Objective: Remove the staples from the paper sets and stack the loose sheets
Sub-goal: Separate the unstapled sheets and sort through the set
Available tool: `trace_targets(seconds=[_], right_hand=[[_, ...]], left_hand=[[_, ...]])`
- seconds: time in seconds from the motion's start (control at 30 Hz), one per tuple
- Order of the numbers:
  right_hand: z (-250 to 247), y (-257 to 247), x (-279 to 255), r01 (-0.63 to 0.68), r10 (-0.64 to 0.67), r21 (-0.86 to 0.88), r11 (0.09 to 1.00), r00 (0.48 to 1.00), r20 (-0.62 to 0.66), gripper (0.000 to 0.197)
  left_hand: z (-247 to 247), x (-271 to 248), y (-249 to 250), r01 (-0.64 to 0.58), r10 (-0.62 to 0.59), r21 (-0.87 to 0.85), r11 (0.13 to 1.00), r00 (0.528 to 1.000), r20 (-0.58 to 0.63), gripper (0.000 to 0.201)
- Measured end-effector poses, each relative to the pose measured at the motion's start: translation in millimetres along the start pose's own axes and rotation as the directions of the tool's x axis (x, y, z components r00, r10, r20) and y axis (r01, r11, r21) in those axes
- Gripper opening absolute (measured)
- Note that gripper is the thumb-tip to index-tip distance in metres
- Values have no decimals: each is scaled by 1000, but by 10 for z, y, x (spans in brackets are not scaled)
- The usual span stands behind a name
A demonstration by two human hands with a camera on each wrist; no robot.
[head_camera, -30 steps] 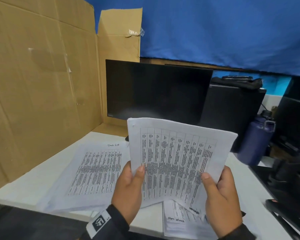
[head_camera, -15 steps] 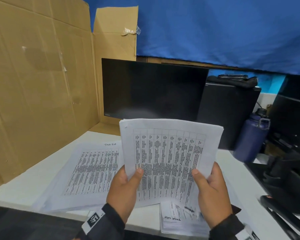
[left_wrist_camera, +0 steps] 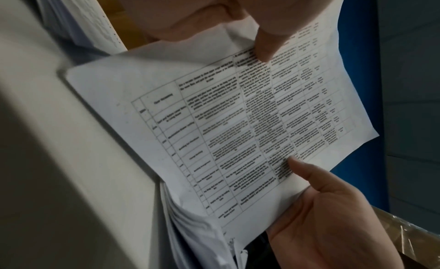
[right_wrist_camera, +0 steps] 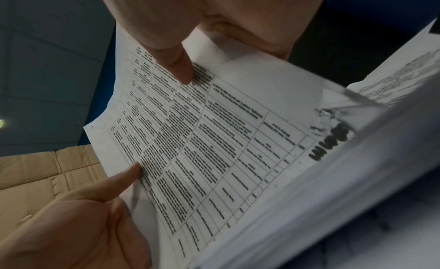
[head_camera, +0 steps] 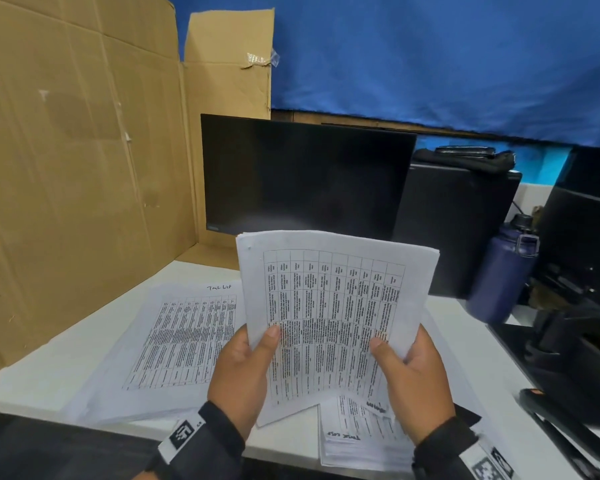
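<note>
I hold a set of printed table sheets (head_camera: 333,317) upright above the desk's front edge. My left hand (head_camera: 253,355) grips its lower left edge with the thumb on the front. My right hand (head_camera: 399,358) grips the lower right edge the same way. The left wrist view shows the sheets (left_wrist_camera: 238,122) pinched under the left thumb (left_wrist_camera: 266,45), and the right wrist view shows the sheets (right_wrist_camera: 202,141) under the right thumb (right_wrist_camera: 178,66). One corner (right_wrist_camera: 328,118) looks torn and crumpled. A stack of sheets (head_camera: 174,341) lies on the desk at left. Another stack (head_camera: 357,441) lies below my right hand.
A dark monitor (head_camera: 302,178) stands behind the papers, with a cardboard wall (head_camera: 77,168) to the left. A blue water bottle (head_camera: 503,271) and black equipment (head_camera: 575,358) crowd the right side. The white desk (head_camera: 49,372) shows bare surface at far left.
The held sheets have shifted slightly left and turned more upright, their top edge now closer to level. Both hands keep the same grip.
</note>
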State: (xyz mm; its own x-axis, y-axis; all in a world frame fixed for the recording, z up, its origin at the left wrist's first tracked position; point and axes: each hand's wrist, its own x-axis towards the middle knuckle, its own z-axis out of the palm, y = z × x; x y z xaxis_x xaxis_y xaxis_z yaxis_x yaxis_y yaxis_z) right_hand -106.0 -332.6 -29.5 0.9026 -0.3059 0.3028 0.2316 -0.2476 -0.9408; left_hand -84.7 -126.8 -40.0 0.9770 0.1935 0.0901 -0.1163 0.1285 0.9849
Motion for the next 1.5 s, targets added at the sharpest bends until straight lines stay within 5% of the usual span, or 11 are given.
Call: trace_targets(seconds=[0.43, 0.57, 0.7, 0.9, 1.07, 1.13, 1.27, 1.33, 1.4, 1.47, 1.5], right_hand=[[-76, -95, 46, 10, 0, -104, 995, 996, 94, 21], [-203, -109, -19, 15, 6, -147, 989, 991, 137, 29], [-318, -27, -142, -48, 95, -269, 962, 981, 167, 30], [-419, 139, -306, -166, 224, -278, 946, 956, 191, 26], [-404, 171, -387, -222, 290, -317, 922, 939, 184, 24], [-407, 200, -411, -198, 268, -301, 933, 939, 215, 24], [-526, 107, -397, -130, 211, -236, 963, 908, 361, 26], [-705, 94, -303, -64, 143, -282, 957, 952, 270, 47], [-991, 147, -156, -4, 72, -452, 892, 988, 134, 41], [-1302, 203, -10, -57, 25, -694, 717, 998, -57, 30], [-1471, 278, 68, -130, -7, -820, 557, 987, -161, 29]], left_hand=[[-82, 105, 125, -28, 24, 132, 991, 999, 34, 16], [-124, 185, 167, 90, -105, 115, 989, 985, 135, 17], [-107, 197, 185, 308, -315, 69, 949, 920, 231, 21], [-137, 252, 13, 346, -334, -10, 938, 912, 239, 23], [-133, 263, -306, 277, -283, 73, 958, 954, 96, 81], [-112, 209, -317, 241, -248, 121, 963, 968, 43, 70], [-65, 76, -54, 166, -172, 155, 974, 985, 29, 15], [-99, 75, 30, 153, -161, 219, 964, 987, 22, 24], [-132, 78, 77, 81, -107, 362, 929, 993, 53, 29], [-172, 58, 105, 19, -67, 474, 880, 994, 84, 33], [-185, 48, 117, 8, -66, 502, 865, 993, 98, 34]])
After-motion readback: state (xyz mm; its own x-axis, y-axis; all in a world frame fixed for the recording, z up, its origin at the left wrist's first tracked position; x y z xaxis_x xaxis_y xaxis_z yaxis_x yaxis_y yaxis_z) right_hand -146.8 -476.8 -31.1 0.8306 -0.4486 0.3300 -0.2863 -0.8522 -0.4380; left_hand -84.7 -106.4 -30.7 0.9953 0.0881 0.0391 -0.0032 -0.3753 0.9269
